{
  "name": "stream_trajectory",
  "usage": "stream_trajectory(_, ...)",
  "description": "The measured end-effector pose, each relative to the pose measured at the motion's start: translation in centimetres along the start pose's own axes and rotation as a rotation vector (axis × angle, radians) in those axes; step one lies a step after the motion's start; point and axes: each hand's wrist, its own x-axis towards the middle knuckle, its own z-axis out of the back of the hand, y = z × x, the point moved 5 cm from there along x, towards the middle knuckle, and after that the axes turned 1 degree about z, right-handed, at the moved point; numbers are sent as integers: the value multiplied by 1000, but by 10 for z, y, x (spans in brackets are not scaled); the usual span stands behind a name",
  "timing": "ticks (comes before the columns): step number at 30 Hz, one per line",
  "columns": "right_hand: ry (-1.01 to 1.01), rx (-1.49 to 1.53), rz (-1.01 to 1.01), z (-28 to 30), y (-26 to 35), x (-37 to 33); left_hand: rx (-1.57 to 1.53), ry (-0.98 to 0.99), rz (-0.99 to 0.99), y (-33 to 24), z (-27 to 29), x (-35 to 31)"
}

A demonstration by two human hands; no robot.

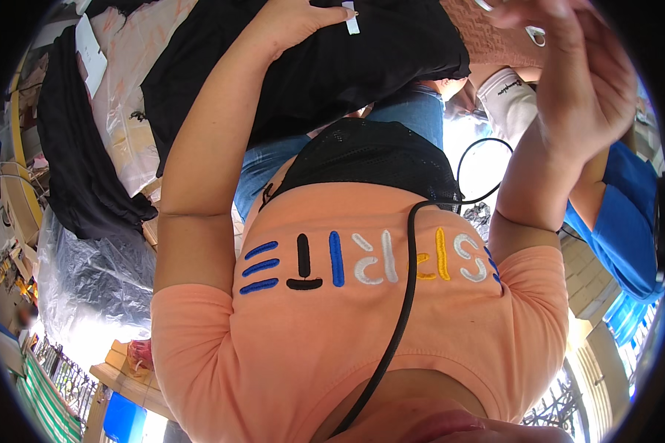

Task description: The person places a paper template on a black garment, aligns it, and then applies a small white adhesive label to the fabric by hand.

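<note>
My left hand (pixel 297 23) is at the top, over a black garment (pixel 347 74) spread in front of me. Its thumb tip presses at a small white label (pixel 352 22) on the black cloth; the other fingers are partly out of view. At the upper right my right hand (pixel 587 92) is raised, somewhat blurred, its fingers bent and cut off by the upper edge. By its fingertips shows a bit of something shiny (pixel 483 4), too little to name. A small white loop (pixel 536 35) is visible just below the fingers; I cannot tell whether the hand holds it.
More black cloth (pixel 81 148) hangs at the left, beside clear plastic sheeting (pixel 96 273). A black cable (pixel 406 295) runs down my front. A person in a blue shirt (pixel 624 221) is close by on the right. Brown textured cloth (pixel 488 37) lies beyond the garment.
</note>
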Motion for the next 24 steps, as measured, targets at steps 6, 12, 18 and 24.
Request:
stream_trajectory(6, 10, -48, 51, 21, 27, 0, 43, -3, -3, -1, -1, 2)
stream_trajectory(12, 17, -30, -31, 30, 36, -7, 49, -3, -4, 0, 0, 1)
stream_trajectory(18, 87, -28, -543, 16, 1, -36, 22, 25, -8, -1, 0, -1)
stream_trajectory(24, 215, 17, -822, -27, -107, -102, -66, 92, -4, 6, 2, 1)
